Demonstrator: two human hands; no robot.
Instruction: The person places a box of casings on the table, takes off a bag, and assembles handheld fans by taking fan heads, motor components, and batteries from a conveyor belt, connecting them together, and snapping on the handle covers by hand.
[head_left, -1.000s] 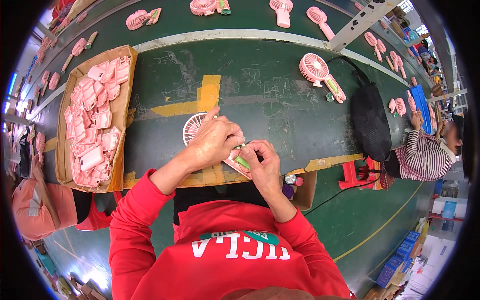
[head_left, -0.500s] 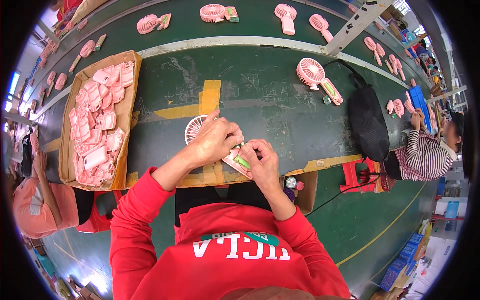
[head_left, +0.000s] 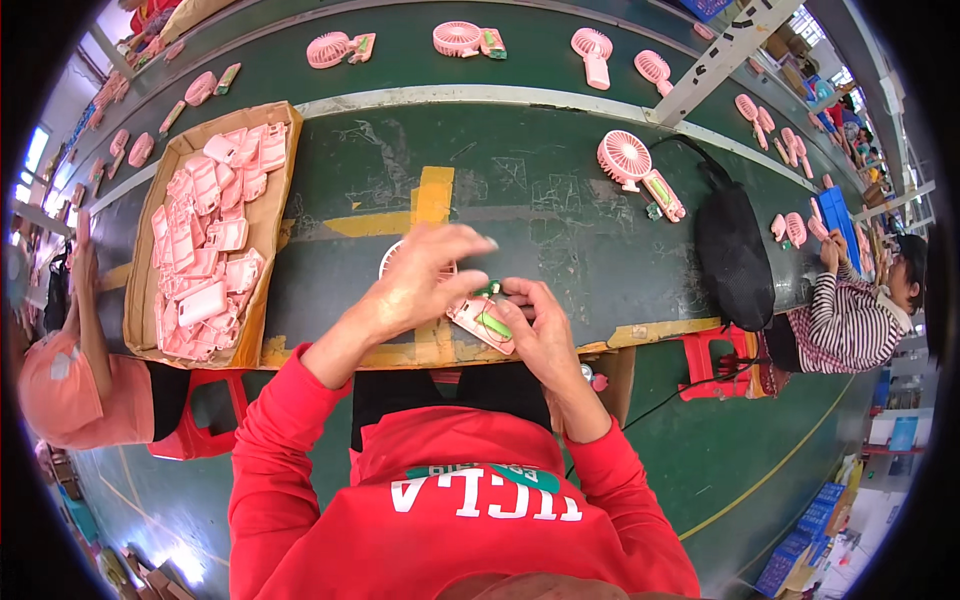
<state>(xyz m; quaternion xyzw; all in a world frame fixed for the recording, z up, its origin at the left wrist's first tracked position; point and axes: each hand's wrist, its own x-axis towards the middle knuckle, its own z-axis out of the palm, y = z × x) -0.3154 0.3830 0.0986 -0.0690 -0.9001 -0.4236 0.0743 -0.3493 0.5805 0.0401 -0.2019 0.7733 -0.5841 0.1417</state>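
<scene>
A pink handheld fan [head_left: 389, 262] lies in front of me at the table's near edge, its handle open. In the handle is a green battery [head_left: 493, 325] with thin wires. My left hand [head_left: 412, 288] hovers over the fan's round head, hiding much of it, with thumb and fingers spread and nothing between them. At the handle, my right hand [head_left: 545, 325] pinches a small green circuit board [head_left: 491, 289] between thumb and forefinger. Its fingers partly cover the battery.
To the left stands a cardboard box [head_left: 277, 215] of pink plastic shells [head_left: 203, 302]. Another fan [head_left: 624, 158] and a black pouch [head_left: 735, 255] lie to the right. More fans [head_left: 459, 39] line the belt beyond the white rail [head_left: 450, 94]. Co-workers sit at both sides.
My left hand has let go of its pinch near the circuit board, opened and lifted slightly. My right hand stays by the fan's handle. The view has shifted slightly.
</scene>
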